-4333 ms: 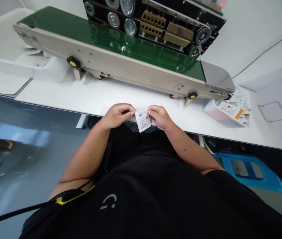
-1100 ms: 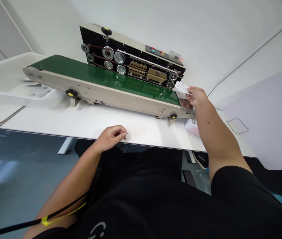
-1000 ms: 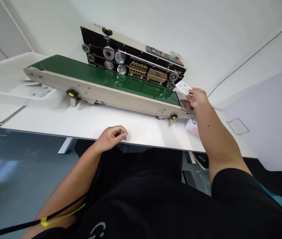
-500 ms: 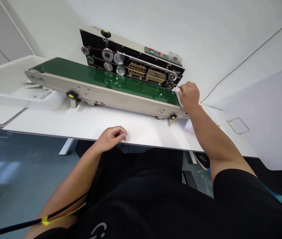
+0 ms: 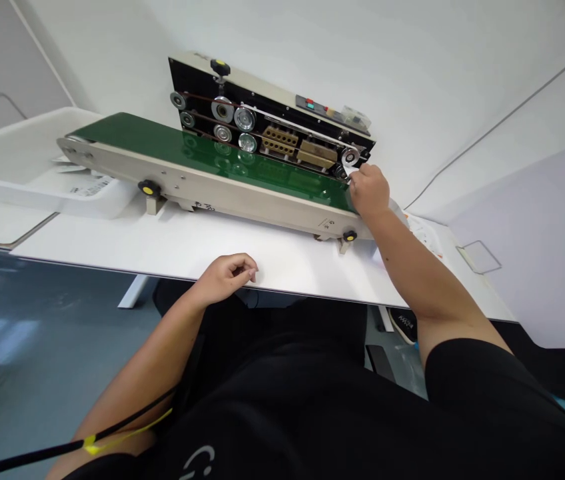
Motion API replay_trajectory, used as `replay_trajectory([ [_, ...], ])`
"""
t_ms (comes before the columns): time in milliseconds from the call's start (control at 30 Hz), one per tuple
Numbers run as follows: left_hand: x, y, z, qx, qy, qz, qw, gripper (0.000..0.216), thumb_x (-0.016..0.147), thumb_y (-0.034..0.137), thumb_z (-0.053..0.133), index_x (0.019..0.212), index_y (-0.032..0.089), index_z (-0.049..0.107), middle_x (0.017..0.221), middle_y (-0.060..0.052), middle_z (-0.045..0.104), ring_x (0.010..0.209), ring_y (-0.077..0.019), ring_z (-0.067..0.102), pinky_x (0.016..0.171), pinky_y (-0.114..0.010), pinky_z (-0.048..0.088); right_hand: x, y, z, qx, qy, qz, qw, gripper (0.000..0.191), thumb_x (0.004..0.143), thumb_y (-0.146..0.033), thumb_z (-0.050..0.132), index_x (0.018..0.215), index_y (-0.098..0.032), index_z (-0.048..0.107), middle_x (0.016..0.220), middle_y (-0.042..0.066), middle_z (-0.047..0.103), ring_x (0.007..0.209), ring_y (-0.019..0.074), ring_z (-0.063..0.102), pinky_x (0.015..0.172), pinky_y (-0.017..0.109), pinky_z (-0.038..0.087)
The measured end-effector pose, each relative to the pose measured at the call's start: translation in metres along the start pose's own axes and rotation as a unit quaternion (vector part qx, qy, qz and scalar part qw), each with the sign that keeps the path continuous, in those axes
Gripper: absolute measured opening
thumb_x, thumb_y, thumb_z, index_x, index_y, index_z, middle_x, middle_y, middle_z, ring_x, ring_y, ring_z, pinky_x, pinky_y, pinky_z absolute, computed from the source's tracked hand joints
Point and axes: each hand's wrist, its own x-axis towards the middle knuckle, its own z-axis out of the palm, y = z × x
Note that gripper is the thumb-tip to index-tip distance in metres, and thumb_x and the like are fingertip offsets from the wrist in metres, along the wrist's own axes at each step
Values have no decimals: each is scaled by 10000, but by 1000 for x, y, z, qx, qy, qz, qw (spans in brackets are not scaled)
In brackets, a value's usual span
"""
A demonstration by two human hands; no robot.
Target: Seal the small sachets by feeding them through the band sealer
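At the right end of a band sealer [image 5: 270, 110], my right hand [image 5: 370, 191] pinches the edge of a pale plastic bag [image 5: 349, 171]. The bag's edge lies close to the sealer's lower right roller, above the green conveyor belt [image 5: 152, 140]. My hand and forearm hide most of the bag; a greyish part shows right of the wrist. My left hand [image 5: 225, 277] rests at the white table's [image 5: 282, 260] front edge, fingers curled in toward the thumb, with nothing seen in them.
A white plastic tray [image 5: 37, 193] holding flat printed packets stands under the belt's left end. More printed packets [image 5: 425, 235] lie right of the conveyor. Black knobs with yellow centres stick out along the conveyor's front. A black cable [image 5: 22, 457] runs by my left arm.
My right hand has moved slightly left, bringing the bag's edge nearer the rollers. More of the bag shows behind the wrist. The left hand stays on the table edge.
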Motion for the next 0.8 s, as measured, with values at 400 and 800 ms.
replay_trajectory([
  [400, 0, -2, 0, 1, -1, -1, 1000, 197, 960, 343, 624, 870, 187, 702, 799, -24, 729, 718, -143, 655, 663, -237, 508, 19, -39, 16, -15, -22, -47, 999, 268, 1021, -201, 428, 1034, -210, 696, 1101, 140, 669, 1209, 336, 573, 1043, 499, 523],
  [800, -1, 1, 1, 2, -5, -5, 1000, 169, 951, 314, 632, 866, 189, 707, 817, -23, 740, 728, -140, 663, 668, -231, 506, -77, -29, -57, 91, 170, 21, 981, 279, 961, -294, 594, 1205, -275, 727, 1204, 152, 678, 1175, 334, 635, 968, 509, 588],
])
